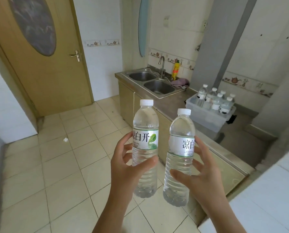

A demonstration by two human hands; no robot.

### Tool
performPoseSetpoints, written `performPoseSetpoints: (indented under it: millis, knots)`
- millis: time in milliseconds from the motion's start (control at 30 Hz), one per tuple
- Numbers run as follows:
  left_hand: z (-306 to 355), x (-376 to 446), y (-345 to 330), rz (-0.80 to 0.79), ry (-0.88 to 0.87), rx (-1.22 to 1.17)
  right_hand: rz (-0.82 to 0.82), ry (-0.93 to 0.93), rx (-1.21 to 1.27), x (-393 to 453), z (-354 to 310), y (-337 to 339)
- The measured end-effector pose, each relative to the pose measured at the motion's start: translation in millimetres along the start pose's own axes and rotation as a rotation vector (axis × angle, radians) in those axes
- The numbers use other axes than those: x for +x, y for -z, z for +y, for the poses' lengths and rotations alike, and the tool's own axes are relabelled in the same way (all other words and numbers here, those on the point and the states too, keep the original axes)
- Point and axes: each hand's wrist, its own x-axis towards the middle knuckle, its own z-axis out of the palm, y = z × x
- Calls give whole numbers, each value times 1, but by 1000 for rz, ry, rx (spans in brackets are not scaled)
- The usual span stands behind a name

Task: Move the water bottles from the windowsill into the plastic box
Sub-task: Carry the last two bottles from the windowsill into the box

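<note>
While the head view shows each hand wrapped round an upright water bottle in the lower centre of the frame, the plastic box (211, 113) sits on the counter to the upper right, well apart. The right hand (206, 179) grips the right bottle (180, 158) and is nearer the box; the left hand (125, 169) grips the left bottle (145, 145). Six capped bottles (216, 100) already stand in the box.
</note>
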Motion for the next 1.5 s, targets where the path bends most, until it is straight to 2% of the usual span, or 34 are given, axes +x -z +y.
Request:
performPoseSetpoints:
  millis: [300, 500, 700, 933, 1167, 1333, 1500]
  knots:
    - [-38, 173, -42, -200, 29, 5, 169, -51, -43, 141, 46, -36]
    - [-57, 274, -96, -364, 60, -29, 308, -98, -71, 220, 75, -37]
    - [-90, 346, -173, -465, 94, -67, 445, -122, -143, 294, 112, 3]
    - [-134, 424, -280, -522, 115, 1, 518, -166, -73, 404, 174, 62]
    - [-162, 497, -396, -670, 170, 7, 550, -157, -211, 505, 218, 113]
    - [-185, 546, -470, -769, 161, 41, 614, -188, -175, 562, 261, 135]
    - [-224, 583, -515, -858, 146, 67, 694, -225, -212, 602, 293, 141]
